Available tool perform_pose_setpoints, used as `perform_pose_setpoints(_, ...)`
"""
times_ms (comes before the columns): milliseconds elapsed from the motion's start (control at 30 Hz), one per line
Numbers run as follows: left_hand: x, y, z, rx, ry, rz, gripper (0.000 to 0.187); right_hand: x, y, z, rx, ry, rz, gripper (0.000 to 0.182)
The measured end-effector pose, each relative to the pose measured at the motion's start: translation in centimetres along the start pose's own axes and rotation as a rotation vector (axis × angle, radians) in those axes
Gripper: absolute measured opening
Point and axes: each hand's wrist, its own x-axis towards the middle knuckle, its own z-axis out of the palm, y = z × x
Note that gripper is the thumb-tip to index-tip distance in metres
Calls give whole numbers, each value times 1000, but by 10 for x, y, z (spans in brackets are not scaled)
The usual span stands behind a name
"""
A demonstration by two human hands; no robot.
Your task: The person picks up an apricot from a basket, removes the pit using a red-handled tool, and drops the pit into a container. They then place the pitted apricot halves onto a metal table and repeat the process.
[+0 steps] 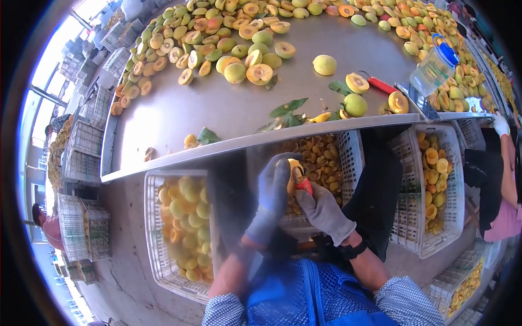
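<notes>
My left hand (273, 183), in a grey glove, is closed round a yellow peach half (294, 173) above the crate between my legs. My right hand (327, 213), gloved too, grips a small red-handled pitting tool (304, 185). Its working end is at the cut face of the fruit, and its exact shape is hard to make out. Beneath both hands, a crate (352, 157) holds many small cut fruit pieces. To the left, another white crate (154, 244) is filled with yellow peach halves, blurred by a smear on the lens.
Halved peaches (217, 32) heap along the far side of the metal table (163, 117). Near its front edge lie leaves (288, 107), another red-handled tool (382, 85), a phone (421, 103) and a blue-lidded jar (433, 68). A co-worker's gloved hand (501, 125) shows at right, beside a fruit crate (454, 217).
</notes>
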Motion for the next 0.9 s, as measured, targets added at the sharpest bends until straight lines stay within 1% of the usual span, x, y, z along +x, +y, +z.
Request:
perform_pose_setpoints(67, 2, 0, 2, 33, 8, -7, 35, 0, -1, -2, -8, -19, 10, 36)
perform_pose_setpoints(133, 5, 2, 2, 66, 18, -9, 33, 2, -1, -2, 7, -89, 153, 41)
perform_pose_setpoints(233, 7, 3, -1, 26, 4, -28, 34, 2, 1, -1, 37, -135, 189, 41)
perform_pose_setpoints(300, 11, 3, -5, 112, -64, -98, 36, 1, 0, -3, 76, -164, 205, 41)
perform_pose_setpoints(333, 14, 4, -9, 112, -64, -101, 36, 1, -1, -2, 116, -195, 217, 41)
perform_pose_setpoints(400, 23, 7, -17, 277, -245, -139, 41, -3, -1, 2, 97, -185, 209, 40)
perform_pose_setpoints(433, 29, 12, -22, 278, -245, -142, 41, -5, -1, 5, 77, -174, 198, 40)
perform_pose_setpoints(467, 37, 19, -27, 381, -391, -228, 40, -7, 2, 8, 79, -173, 199, 40)
perform_pose_setpoints(500, 40, 22, -29, 481, -537, -315, 40, -9, 7, 11, 19, -188, 150, 41)
perform_pose_setpoints(533, 40, 20, -29, 478, -537, -316, 40, -9, 8, 12, -43, -204, 100, 42)
perform_pose_setpoints(567, 40, 17, -28, 377, -472, -345, 43, -7, 8, 9, -46, -205, 100, 42)
perform_pose_setpoints(600, 40, 16, -27, 279, -409, -375, 47, -2, 7, 5, 82, -241, 247, 43)
perform_pose_setpoints(633, 37, 20, -23, 193, -362, -342, 45, 1, 5, 2, 213, -272, 393, 44)
perform_pose_setpoints(667, 34, 18, -23, 196, -370, -342, 45, 2, 4, 3, 215, -264, 392, 44)
perform_pose_setpoints(733, 28, 13, -23, 126, -357, -154, 43, 1, 0, 3, 306, -222, 288, 46)
perform_pose_setpoints(767, 25, 14, -20, 106, -311, -118, 34, 0, -6, 1, 303, -228, 295, 46)
perform_pose_setpoints(800, 24, 12, -18, 102, -299, -119, 34, 2, -14, -2, 155, -270, 241, 46)
perform_pose_setpoints(833, 24, 9, -17, 237, -256, -91, 29, 4, -19, -2, 9, -312, 184, 47)
perform_pose_setpoints(867, 24, 6, -15, 374, -216, -64, 25, 3, -12, 3, 10, -318, 184, 47)
perform_pose_setpoints(900, 24, 3, -13, 376, -216, -63, 25, 3, 1, 11, 60, -254, 90, 47)
